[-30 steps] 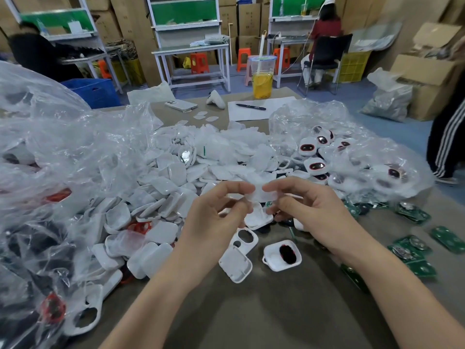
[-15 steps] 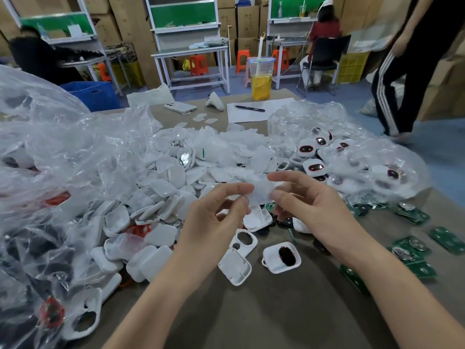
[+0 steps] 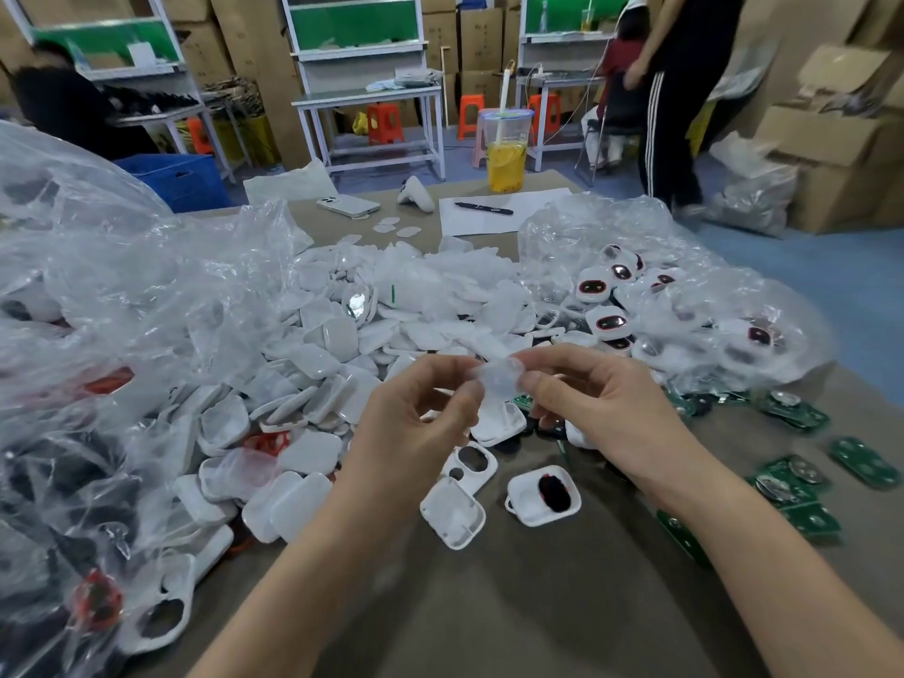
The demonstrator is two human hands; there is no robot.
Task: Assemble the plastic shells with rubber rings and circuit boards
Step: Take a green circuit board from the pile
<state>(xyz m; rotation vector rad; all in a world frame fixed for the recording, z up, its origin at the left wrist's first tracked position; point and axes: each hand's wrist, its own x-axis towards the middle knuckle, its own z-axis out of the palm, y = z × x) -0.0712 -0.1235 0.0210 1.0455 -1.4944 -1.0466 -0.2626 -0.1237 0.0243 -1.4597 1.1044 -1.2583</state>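
Note:
Both hands are raised over the table's middle. My left hand (image 3: 416, 423) and my right hand (image 3: 601, 408) pinch a small translucent rubber ring (image 3: 499, 376) between their fingertips. Below them lie a white shell half turned hollow side up (image 3: 452, 518), a shell with a black part inside (image 3: 543, 494) and a shell frame with two holes (image 3: 472, 464). A big heap of white plastic shells (image 3: 342, 364) spreads behind and to the left. Green circuit boards (image 3: 792, 486) lie at the right.
Clear plastic bags (image 3: 112, 335) bulge along the left; another bag (image 3: 685, 296) at the right holds assembled white units with red-rimmed windows. At the far edge stand a cup of yellow drink (image 3: 506, 154), a phone (image 3: 348, 206), a pen on paper (image 3: 484, 208). A person (image 3: 685, 90) walks beyond.
My hands stay pinched on the translucent piece and have turned it slightly between the fingertips. The person in striped trousers has walked leftward behind the table.

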